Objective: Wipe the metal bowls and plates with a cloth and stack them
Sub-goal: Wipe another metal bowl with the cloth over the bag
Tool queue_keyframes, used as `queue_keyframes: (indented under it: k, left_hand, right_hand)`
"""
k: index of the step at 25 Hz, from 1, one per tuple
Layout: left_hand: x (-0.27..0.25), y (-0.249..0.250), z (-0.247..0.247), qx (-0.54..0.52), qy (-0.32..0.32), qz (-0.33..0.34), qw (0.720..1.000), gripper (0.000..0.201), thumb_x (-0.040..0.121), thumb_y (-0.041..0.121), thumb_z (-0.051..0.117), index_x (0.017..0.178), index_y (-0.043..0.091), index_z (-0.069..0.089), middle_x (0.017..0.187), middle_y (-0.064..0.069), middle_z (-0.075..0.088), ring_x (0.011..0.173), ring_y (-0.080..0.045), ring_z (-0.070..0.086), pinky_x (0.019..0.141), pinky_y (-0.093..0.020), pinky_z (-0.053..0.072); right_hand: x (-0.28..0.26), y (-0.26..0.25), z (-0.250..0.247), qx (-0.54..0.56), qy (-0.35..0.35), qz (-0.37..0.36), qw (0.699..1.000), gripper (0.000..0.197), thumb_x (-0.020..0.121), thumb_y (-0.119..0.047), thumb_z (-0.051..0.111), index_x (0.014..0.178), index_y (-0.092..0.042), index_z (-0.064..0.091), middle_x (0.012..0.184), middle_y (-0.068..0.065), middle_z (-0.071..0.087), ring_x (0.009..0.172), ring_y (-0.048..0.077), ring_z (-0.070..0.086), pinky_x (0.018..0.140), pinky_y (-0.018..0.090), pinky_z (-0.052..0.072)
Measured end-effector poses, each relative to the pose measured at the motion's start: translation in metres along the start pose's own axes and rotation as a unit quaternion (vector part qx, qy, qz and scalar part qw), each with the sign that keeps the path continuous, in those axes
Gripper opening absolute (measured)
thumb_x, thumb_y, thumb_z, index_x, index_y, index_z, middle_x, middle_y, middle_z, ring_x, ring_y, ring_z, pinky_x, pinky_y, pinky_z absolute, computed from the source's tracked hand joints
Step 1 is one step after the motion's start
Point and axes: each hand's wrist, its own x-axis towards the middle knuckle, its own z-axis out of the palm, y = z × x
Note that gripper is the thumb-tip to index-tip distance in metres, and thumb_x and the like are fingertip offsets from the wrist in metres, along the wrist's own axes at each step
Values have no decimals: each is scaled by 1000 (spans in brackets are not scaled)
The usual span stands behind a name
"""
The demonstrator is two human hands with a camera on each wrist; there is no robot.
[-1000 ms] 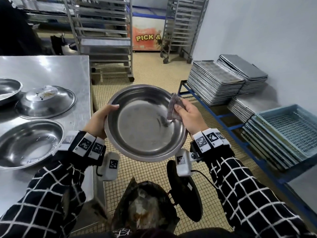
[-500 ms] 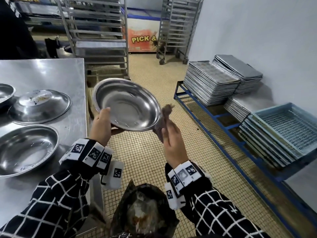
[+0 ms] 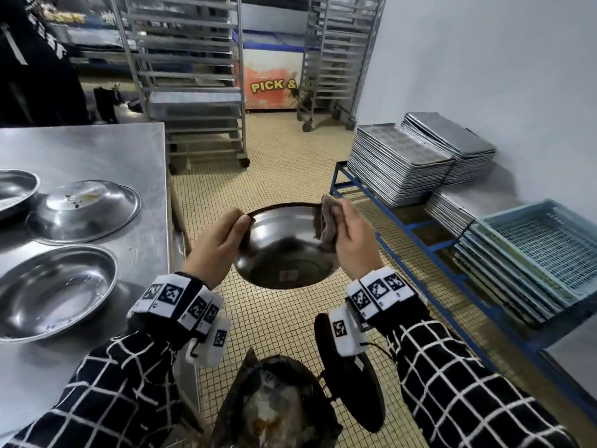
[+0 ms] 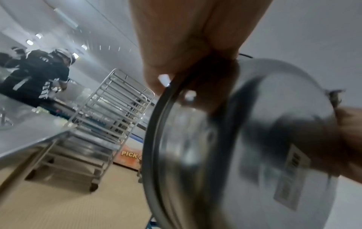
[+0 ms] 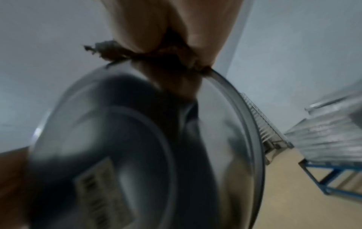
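Observation:
A metal bowl (image 3: 284, 250) hangs over the tiled floor between my hands, its underside with a label turned toward me. My left hand (image 3: 219, 244) grips its left rim, thumb on the edge. My right hand (image 3: 355, 240) pinches a brown cloth (image 3: 328, 218) over the right rim. The left wrist view has the left hand (image 4: 186, 38) on the rim of the bowl (image 4: 245, 139). Seen from the right wrist, the right hand (image 5: 176, 23) presses the cloth (image 5: 137, 52) on the bowl (image 5: 137, 147).
On the steel table (image 3: 80, 150) at left sit an upright bowl (image 3: 55, 289), an inverted dirty bowl (image 3: 84, 210) and another bowl (image 3: 13, 192). A black bin bag (image 3: 274, 405) is below me. Tray stacks (image 3: 397, 163) and blue crates (image 3: 542, 247) fill the low right rack. Wheeled racks (image 3: 190, 76) stand behind.
The bowl has been flipped: its inside faced me, it tilted away to the left, now its underside faces me. My right hand left the bowl and returned with the cloth to the right rim.

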Motion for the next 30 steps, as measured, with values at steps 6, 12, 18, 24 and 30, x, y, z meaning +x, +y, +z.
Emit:
queue_keyframes:
  k: [6, 12, 18, 24, 30]
  left_hand:
    - [-2, -2, 3, -98, 84, -72, 989, 25, 100, 31, 42, 85, 23, 60, 80, -3, 63, 74, -14, 56, 72, -30, 45]
    - [0, 1, 8, -280, 156, -173, 931, 24, 89, 46, 48, 79, 34, 66, 84, 2, 65, 91, -25, 60, 99, -58, 44]
    - [-15, 25, 20, -287, 145, -147, 935, 25, 100, 31, 42, 88, 25, 63, 88, 1, 67, 84, -14, 63, 85, -34, 52]
    - [-12, 14, 11, -307, 185, -179, 916, 24, 100, 32, 42, 86, 28, 62, 90, 6, 66, 87, -11, 62, 90, -34, 50]
    - [-20, 26, 24, -256, 164, -131, 944, 25, 102, 28, 39, 97, 18, 61, 90, 2, 64, 87, -13, 63, 76, -24, 50]
  right_hand:
    - [1, 6, -6, 17, 120, -41, 992, 31, 101, -16, 39, 125, -3, 54, 115, 10, 62, 100, 11, 53, 85, 19, 43]
    - [-73, -6, 55, -100, -39, -191, 976, 52, 101, -29, 32, 150, -13, 22, 158, 5, 18, 148, 23, 6, 118, 51, 15]
    - [-6, -37, 43, -98, 61, -115, 987, 59, 99, -37, 26, 150, -9, 20, 158, 10, 17, 147, 23, 4, 118, 50, 13]
    - [-64, 10, 47, -61, -52, -28, 996, 60, 101, -43, 18, 152, -23, -4, 160, -3, -9, 146, 19, -10, 115, 57, 19]
    - [-35, -45, 63, -35, 6, -116, 993, 60, 99, -38, 26, 151, -8, 17, 160, 11, 7, 147, 29, -3, 119, 49, 7]
